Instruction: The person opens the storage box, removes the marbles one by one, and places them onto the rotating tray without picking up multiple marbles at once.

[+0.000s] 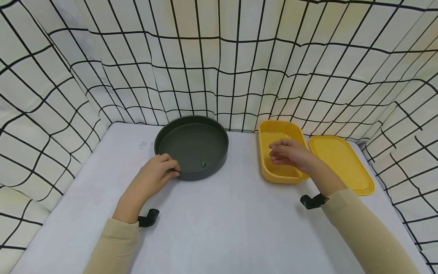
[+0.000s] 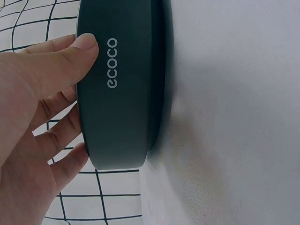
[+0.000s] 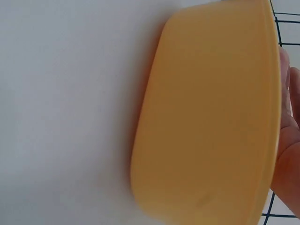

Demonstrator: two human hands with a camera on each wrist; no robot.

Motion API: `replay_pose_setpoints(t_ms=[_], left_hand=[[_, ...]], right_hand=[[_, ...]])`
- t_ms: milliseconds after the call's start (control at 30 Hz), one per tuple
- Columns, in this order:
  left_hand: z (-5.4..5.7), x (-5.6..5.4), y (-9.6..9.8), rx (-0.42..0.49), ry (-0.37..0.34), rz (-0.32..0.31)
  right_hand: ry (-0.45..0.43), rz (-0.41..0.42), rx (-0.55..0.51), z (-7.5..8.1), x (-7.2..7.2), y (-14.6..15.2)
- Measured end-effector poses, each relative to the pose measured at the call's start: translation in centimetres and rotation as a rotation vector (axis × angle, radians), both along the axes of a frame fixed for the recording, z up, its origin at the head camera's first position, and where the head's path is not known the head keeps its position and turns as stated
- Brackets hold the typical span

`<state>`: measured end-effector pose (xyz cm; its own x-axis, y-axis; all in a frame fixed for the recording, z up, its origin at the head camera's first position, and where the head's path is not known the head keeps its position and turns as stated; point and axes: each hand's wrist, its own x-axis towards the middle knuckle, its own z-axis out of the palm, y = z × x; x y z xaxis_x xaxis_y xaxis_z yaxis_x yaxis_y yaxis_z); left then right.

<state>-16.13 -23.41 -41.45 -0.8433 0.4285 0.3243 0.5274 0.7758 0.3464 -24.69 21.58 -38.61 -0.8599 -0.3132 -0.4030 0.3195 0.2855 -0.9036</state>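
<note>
My left hand (image 1: 156, 172) grips the near-left rim of a round dark green tray (image 1: 191, 142), which has "ecoco" printed on its outer wall. In the left wrist view the thumb (image 2: 86, 42) presses that wall while the other fingers reach behind the rim. One small shiny green piece (image 1: 203, 164) lies inside the tray near its front edge. My right hand (image 1: 290, 155) hovers over a yellow rectangular container (image 1: 265, 160), fingers loosely bent with nothing showing between them. From the right wrist, the container's wall (image 3: 206, 112) hides much of that hand.
A yellow lid (image 1: 342, 163) lies flat to the right of the container. All of it stands on a white-covered table (image 1: 219, 228). Black wire grid walls (image 1: 219, 68) with white sheeting behind close off the back and both sides.
</note>
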Motion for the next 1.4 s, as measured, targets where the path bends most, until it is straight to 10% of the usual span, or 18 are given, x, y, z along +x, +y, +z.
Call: replay_pose_setpoints(t_ms=[467, 1400], left_hand=[[0.0, 0.1, 0.0, 0.016, 0.007, -0.005], [-0.1, 0.0, 0.0, 0.009, 0.013, -0.003]], right_hand=[[-0.046, 0.053, 0.068, -1.4, 0.8, 1.2], [0.220, 0.461, 0.532, -2.7, 0.6, -0.3]])
